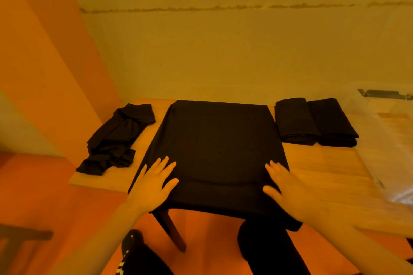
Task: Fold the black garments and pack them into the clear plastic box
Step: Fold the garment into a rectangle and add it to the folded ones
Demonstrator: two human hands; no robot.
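A large black garment (216, 149) lies spread flat across the middle of the wooden table (317, 167), its near edge hanging over the front. My left hand (154, 183) rests flat on its near left part, fingers straight and spread. On the near right part lies my right hand (288, 187), also flat with straight fingers. A crumpled black garment (116, 138) sits at the table's left end. Two folded black garments (295, 120) (333, 121) lie side by side at the back right. The clear plastic box (388, 131) stands at the far right, partly cut off.
The table stands against a plain wall at the back. A dark table leg (172, 230) shows below the front edge, above an orange floor. My knees in black trousers (266, 250) are under the near edge. A dark wooden piece (24, 234) is at lower left.
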